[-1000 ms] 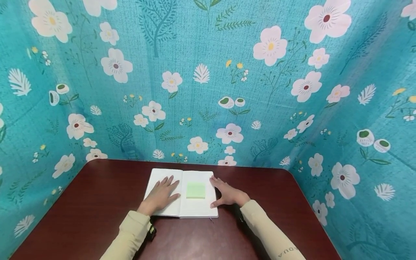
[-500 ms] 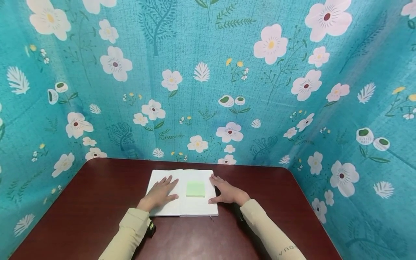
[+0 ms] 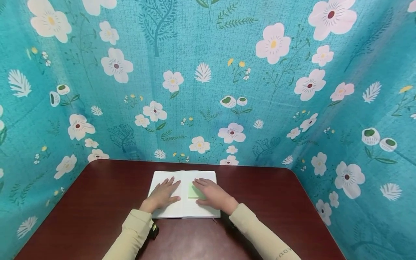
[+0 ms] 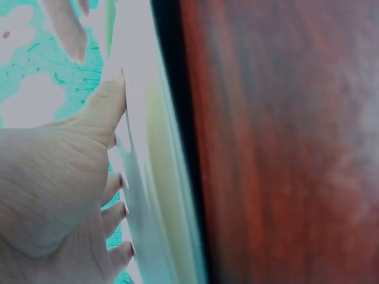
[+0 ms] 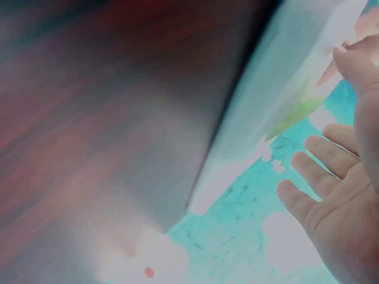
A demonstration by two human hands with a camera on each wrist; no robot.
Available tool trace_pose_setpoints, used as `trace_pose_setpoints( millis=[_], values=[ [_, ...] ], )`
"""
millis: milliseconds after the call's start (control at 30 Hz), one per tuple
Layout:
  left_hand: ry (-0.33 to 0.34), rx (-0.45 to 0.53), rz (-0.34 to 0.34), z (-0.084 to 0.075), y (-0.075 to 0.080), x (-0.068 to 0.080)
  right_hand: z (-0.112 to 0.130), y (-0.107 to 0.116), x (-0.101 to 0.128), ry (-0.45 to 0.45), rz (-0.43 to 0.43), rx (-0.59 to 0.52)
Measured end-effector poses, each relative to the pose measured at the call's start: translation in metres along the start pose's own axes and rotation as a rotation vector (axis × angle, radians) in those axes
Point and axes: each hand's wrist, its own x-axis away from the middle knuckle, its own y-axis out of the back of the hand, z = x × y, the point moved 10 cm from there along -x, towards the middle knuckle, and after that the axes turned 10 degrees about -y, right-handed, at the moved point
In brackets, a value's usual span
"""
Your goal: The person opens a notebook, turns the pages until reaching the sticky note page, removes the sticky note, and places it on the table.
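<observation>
An open notebook (image 3: 185, 212) with white pages lies flat on the dark red table. A pale green sticky note pad (image 3: 192, 194) sits on its right page. My left hand (image 3: 161, 196) rests on the left page with fingers spread; in the left wrist view its thumb (image 4: 106, 103) and fingertips touch the paper. Over the right page is my right hand (image 3: 214, 195), fingers extended, covering the right part of the pad in the head view. In the right wrist view those fingers (image 5: 314, 174) look raised off the page, near the green pad (image 5: 294, 118).
The brown-red table (image 3: 97, 202) spreads around the notebook on all sides. Behind it and at both sides hangs a teal curtain (image 3: 208, 90) with flowers. A ribbon bookmark (image 3: 214, 220) pokes out at the notebook's lower right edge.
My right hand has moved left from the notebook's right edge to above the right page, now partly covering the green pad. My left hand has stayed on the left page.
</observation>
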Motion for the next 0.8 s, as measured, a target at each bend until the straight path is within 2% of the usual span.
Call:
trace_pose_setpoints(
  millis=[167, 567, 800],
  values=[
    [0.019, -0.006, 0.013, 0.000, -0.002, -0.001, 0.019, 0.000, -0.005, 0.044, -0.048, 0.111],
    [0.026, -0.013, 0.010, -0.001, 0.002, 0.002, 0.044, 0.003, -0.015, 0.038, -0.110, 0.294],
    [0.016, -0.005, 0.003, -0.002, 0.000, 0.003, 0.047, 0.003, -0.016, -0.024, -0.100, 0.323]
  ],
)
